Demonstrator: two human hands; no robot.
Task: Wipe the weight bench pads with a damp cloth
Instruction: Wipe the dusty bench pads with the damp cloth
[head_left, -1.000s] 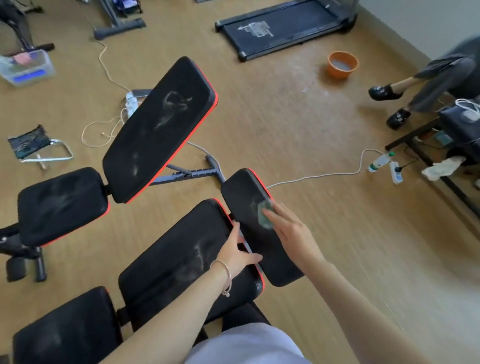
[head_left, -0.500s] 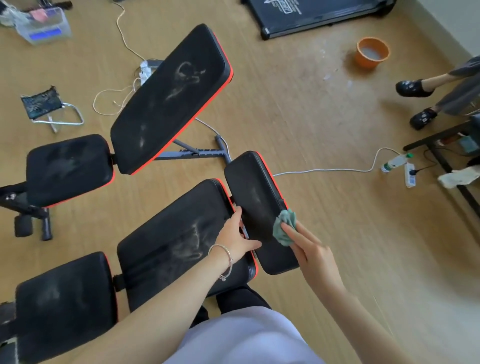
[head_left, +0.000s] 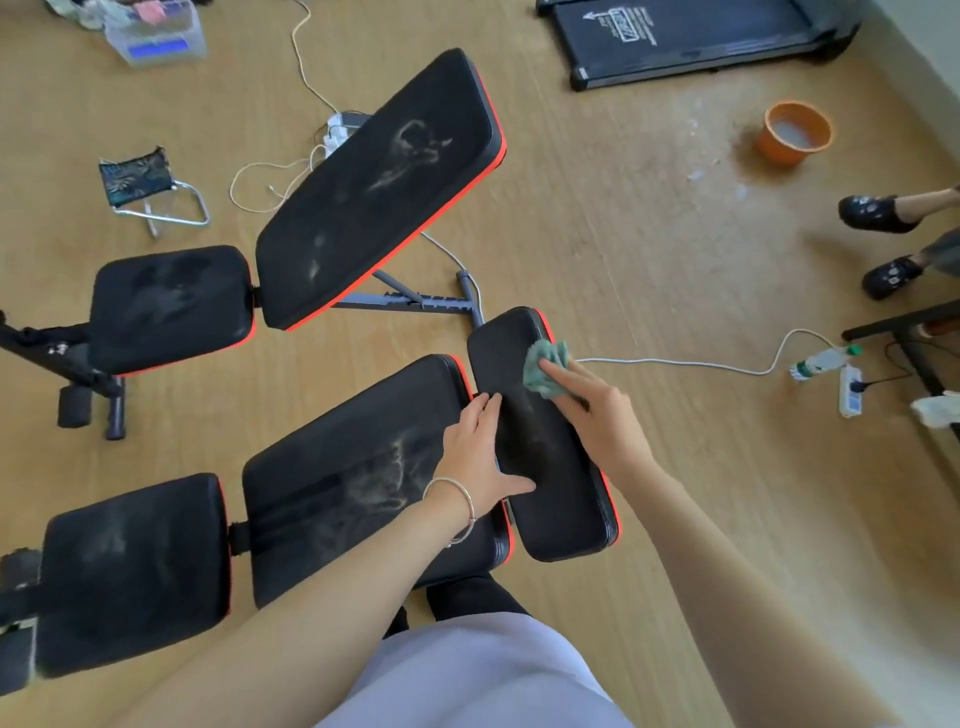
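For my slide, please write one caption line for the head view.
Right hand presses a green cloth on the narrow bench pad while the left hand steadies its edge.

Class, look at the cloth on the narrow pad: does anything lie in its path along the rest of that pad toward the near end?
Only the left hand, resting across the narrow pad's left edge. The right hand presses the cloth near the far end.
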